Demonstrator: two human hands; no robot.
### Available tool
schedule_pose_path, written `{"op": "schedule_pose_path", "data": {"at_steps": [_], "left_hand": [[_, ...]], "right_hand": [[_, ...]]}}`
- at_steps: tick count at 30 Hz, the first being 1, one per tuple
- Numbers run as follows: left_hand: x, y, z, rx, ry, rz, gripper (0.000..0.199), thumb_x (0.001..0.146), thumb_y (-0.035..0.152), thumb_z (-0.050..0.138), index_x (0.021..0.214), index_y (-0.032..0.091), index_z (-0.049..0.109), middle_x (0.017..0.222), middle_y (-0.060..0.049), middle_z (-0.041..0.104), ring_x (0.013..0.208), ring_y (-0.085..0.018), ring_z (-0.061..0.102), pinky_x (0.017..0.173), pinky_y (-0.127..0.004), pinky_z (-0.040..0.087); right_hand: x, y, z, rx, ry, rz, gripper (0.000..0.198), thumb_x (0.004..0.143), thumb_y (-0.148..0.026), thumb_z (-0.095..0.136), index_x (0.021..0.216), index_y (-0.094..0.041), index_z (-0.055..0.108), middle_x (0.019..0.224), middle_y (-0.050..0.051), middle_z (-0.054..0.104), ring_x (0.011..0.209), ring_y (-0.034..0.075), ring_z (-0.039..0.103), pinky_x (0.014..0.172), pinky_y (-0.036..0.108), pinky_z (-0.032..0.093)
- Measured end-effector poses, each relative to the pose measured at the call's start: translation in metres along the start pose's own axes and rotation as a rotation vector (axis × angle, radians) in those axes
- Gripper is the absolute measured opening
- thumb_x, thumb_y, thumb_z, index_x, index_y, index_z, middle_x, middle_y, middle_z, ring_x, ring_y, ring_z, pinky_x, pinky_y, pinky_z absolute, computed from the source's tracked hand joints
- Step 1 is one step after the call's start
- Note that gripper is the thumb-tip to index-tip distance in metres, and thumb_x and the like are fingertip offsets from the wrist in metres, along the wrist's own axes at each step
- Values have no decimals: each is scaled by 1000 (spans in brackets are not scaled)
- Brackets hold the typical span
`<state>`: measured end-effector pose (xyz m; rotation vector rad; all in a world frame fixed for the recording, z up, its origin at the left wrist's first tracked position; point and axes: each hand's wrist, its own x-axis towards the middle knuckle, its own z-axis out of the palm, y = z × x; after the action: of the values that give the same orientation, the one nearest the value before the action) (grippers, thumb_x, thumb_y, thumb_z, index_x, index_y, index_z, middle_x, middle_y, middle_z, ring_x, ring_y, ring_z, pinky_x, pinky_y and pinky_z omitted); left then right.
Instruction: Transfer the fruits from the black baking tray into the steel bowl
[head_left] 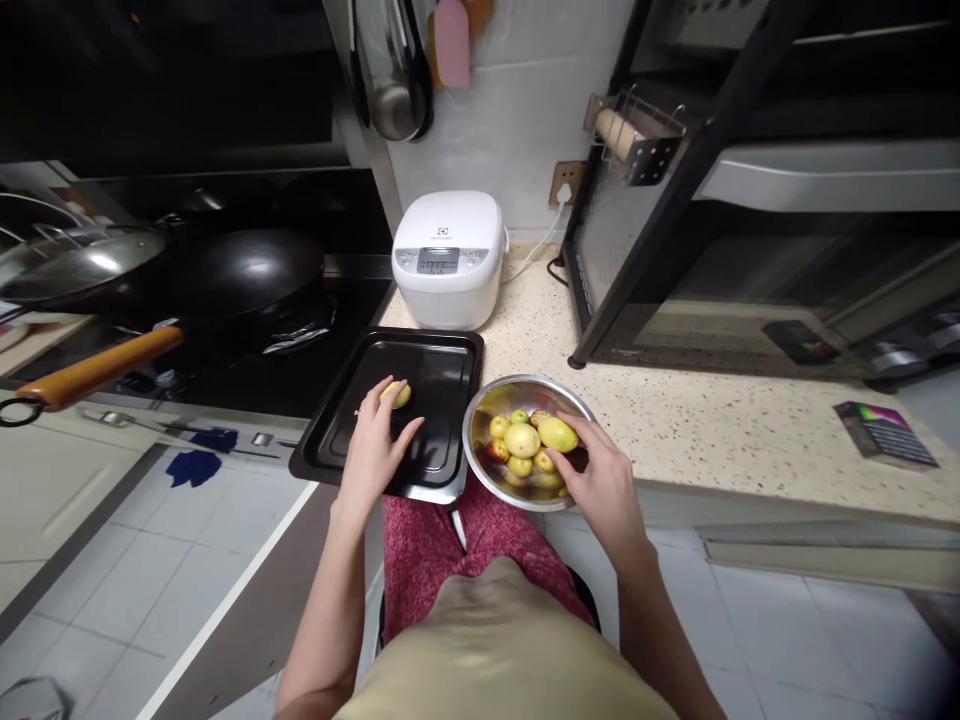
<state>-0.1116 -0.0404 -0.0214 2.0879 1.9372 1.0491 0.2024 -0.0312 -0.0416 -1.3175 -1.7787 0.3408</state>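
Observation:
A black baking tray (435,360) lies at the counter's left edge with one small yellow-green fruit (403,396) on it. My left hand (375,440) is over the tray, thumb apart from the fingers, its fingertips at that fruit. To the right stands a round metal bowl (480,475), its rim close to the tray. It holds several yellow and green fruits, one of them a pale yellow rounder one (521,441), and a reddish-brown one (497,451). My right hand (604,480) reaches over the bowl's right rim, thumb and fingers closed around an oval yellow-green fruit (556,434).
A white rice cooker (448,265) stands behind the tray, plugged into a wall socket (568,182). On the left is a stove with a black wok (247,270); its wooden handle (105,368) points forward. A microwave (795,280) and a small dark box (885,435) are at right.

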Motion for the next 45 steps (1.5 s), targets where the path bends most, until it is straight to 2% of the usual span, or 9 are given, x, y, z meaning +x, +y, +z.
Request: {"op": "schedule_pose_path", "data": {"at_steps": [6, 12, 17, 21, 25, 29, 34, 40, 45], "left_hand": [[5, -26, 14, 72, -22, -18, 53, 98, 32, 64, 149, 27, 49, 155, -15, 48, 144, -37, 50, 115, -57, 47], [15, -37, 21, 195, -43, -34, 45, 98, 20, 59, 143, 24, 57, 151, -17, 52, 137, -38, 55, 106, -58, 54], [24, -42, 24, 226, -38, -39, 40, 98, 17, 55, 136, 24, 63, 132, -14, 62, 118, -33, 64, 100, -52, 58], [29, -43, 22, 228, -68, -55, 36, 95, 16, 59, 130, 22, 65, 122, -13, 62, 113, -32, 64, 100, -51, 56], [35, -24, 14, 25, -70, -10, 36, 95, 22, 64, 131, 23, 63, 123, -11, 61, 113, -29, 64, 96, -46, 59], [41, 19, 10, -249, -147, 130, 37, 99, 32, 64, 135, 25, 62, 128, -10, 61, 113, -25, 65, 86, -36, 62], [53, 66, 31, -442, -338, 290, 38, 100, 35, 65, 136, 24, 64, 130, -12, 62, 119, -27, 63, 94, -37, 59], [66, 78, 64, -554, -497, 364, 42, 98, 35, 67, 138, 22, 63, 133, -13, 65, 120, -28, 65, 99, -40, 57], [71, 77, 71, -525, -542, 379, 44, 101, 36, 63, 142, 20, 61, 139, -15, 65, 128, -30, 63, 110, -46, 50]], "right_hand": [[4, -6, 6, -9, 25, 21, 36, 93, -28, 62, 128, -20, 68, 126, 14, 74, 113, 33, 71, 101, 54, 56], [1, -3, 6, -21, -23, 55, 39, 92, -23, 61, 131, -21, 66, 127, 14, 74, 116, 33, 70, 103, 55, 55], [-3, -4, 4, -17, -62, 53, 44, 91, -20, 60, 135, -21, 64, 132, 14, 72, 121, 33, 68, 107, 55, 53], [-4, -5, 2, -14, -72, 61, 45, 91, -21, 60, 136, -20, 64, 135, 14, 70, 124, 33, 66, 110, 55, 50], [-5, -5, 0, -4, -79, 75, 45, 91, -22, 60, 136, -22, 64, 135, 13, 70, 124, 33, 66, 112, 56, 49], [-5, -4, -1, 10, -74, 79, 45, 91, -22, 60, 136, -22, 64, 136, 13, 69, 125, 34, 65, 113, 56, 49], [-6, -4, -2, 9, -61, 79, 45, 91, -25, 60, 136, -23, 63, 135, 13, 70, 126, 34, 65, 112, 57, 49], [-7, -5, -5, 24, -62, 70, 43, 91, -24, 61, 135, -23, 62, 134, 13, 70, 123, 33, 67, 107, 54, 53], [-8, -6, -6, 40, -72, 71, 43, 92, -21, 59, 135, -24, 62, 133, 12, 70, 123, 32, 67, 108, 53, 53]]}}
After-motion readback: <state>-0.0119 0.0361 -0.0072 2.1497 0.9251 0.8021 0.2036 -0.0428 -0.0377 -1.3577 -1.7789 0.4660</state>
